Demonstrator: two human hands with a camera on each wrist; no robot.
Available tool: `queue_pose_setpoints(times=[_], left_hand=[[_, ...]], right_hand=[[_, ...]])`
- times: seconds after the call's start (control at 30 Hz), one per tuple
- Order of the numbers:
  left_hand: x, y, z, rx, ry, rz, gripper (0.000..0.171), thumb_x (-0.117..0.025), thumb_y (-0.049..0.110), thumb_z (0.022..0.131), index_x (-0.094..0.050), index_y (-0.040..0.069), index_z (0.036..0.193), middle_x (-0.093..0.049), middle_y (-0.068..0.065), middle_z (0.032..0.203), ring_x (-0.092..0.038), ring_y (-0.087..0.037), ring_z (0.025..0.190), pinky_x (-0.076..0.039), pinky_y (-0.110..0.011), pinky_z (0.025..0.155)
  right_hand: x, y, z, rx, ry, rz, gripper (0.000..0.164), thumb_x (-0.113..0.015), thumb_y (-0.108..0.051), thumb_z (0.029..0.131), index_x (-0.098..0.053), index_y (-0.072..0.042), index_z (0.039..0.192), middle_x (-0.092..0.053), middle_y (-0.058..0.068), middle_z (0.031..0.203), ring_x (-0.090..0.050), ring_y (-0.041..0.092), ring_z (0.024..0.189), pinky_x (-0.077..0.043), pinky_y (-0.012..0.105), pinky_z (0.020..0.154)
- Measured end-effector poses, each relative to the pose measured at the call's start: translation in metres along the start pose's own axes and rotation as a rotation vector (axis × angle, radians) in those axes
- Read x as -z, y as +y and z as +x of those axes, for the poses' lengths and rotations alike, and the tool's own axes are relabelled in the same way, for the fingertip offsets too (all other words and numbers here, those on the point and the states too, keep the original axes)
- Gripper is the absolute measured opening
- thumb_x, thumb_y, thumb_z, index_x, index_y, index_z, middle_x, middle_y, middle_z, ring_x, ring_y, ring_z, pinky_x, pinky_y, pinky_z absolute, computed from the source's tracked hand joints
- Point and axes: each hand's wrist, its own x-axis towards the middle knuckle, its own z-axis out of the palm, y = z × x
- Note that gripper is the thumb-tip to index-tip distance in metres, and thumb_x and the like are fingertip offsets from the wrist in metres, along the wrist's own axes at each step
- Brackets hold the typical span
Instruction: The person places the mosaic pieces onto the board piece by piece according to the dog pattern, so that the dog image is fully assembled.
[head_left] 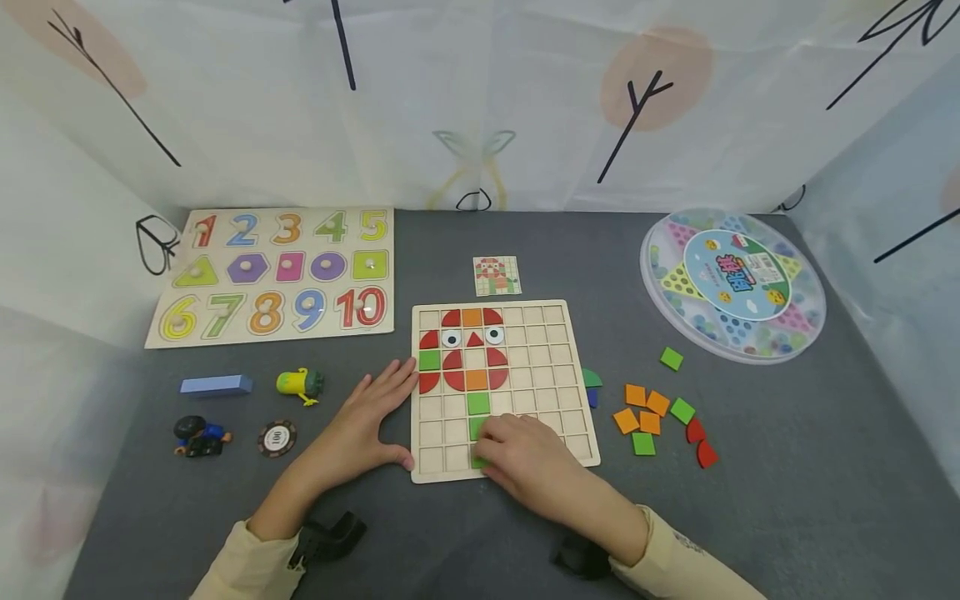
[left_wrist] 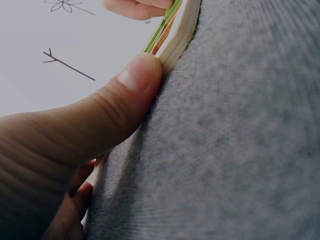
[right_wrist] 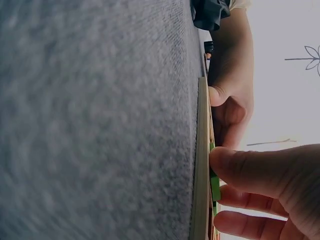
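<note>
A wooden grid board lies on the dark table, with red, orange and green pieces and two eye tiles set in its left part. My left hand rests along the board's left edge, fingers spread and thumb near the bottom corner. Over the bottom rows, my right hand pinches a green square tile between thumb and fingers, at the board's surface. Another green tile sits above it in the same column. Part of the lower board is hidden under the right hand.
Loose orange squares, green squares and red pieces lie to the right. A picture card is behind the board. A number puzzle, round game box, blue block, poker chip and small figures surround it.
</note>
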Motion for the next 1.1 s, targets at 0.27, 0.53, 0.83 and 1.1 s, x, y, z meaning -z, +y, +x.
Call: queue_pose_setpoints(times=[0.27,0.53,0.83,1.1], left_hand=[[0.001,-0.001,-0.001,0.002,0.010,-0.012,0.110,-0.074,0.049,0.048,-0.023,0.014,0.139,-0.012,0.005,0.145,-0.004,-0.017,0.133,-0.001,-0.048,0.104],[0.000,-0.001,-0.001,-0.010,0.005,-0.021,0.110,-0.074,0.049,0.049,-0.022,0.014,0.139,-0.011,0.006,0.145,-0.003,-0.017,0.133,-0.001,-0.048,0.104],[0.000,-0.002,-0.002,-0.027,0.016,-0.017,0.110,-0.074,0.049,0.049,-0.021,0.015,0.139,-0.011,0.005,0.146,-0.004,-0.017,0.133,-0.002,-0.048,0.104],[-0.001,-0.001,-0.002,-0.029,0.013,-0.008,0.110,-0.074,0.049,0.050,-0.021,0.015,0.139,-0.011,0.005,0.146,-0.004,-0.016,0.133,-0.002,-0.047,0.104]], right_hand=[[0.006,0.006,-0.004,0.028,0.019,0.051,0.017,-0.067,-0.021,0.076,-0.064,-0.021,0.092,-0.052,-0.007,0.088,-0.049,0.008,0.078,-0.042,0.025,0.067],[0.040,0.065,-0.052,-0.191,0.194,0.019,0.030,-0.074,-0.013,0.067,-0.065,-0.013,0.096,-0.057,-0.003,0.093,-0.054,0.011,0.081,-0.046,0.028,0.066],[0.048,0.116,-0.085,-0.397,0.110,-0.101,0.029,-0.072,-0.007,0.067,-0.065,-0.008,0.095,-0.059,0.004,0.090,-0.056,0.019,0.075,-0.046,0.035,0.061],[0.045,0.113,-0.079,-0.379,0.138,-0.100,0.025,-0.072,-0.010,0.068,-0.066,-0.008,0.093,-0.060,0.003,0.087,-0.057,0.018,0.074,-0.046,0.033,0.060]])
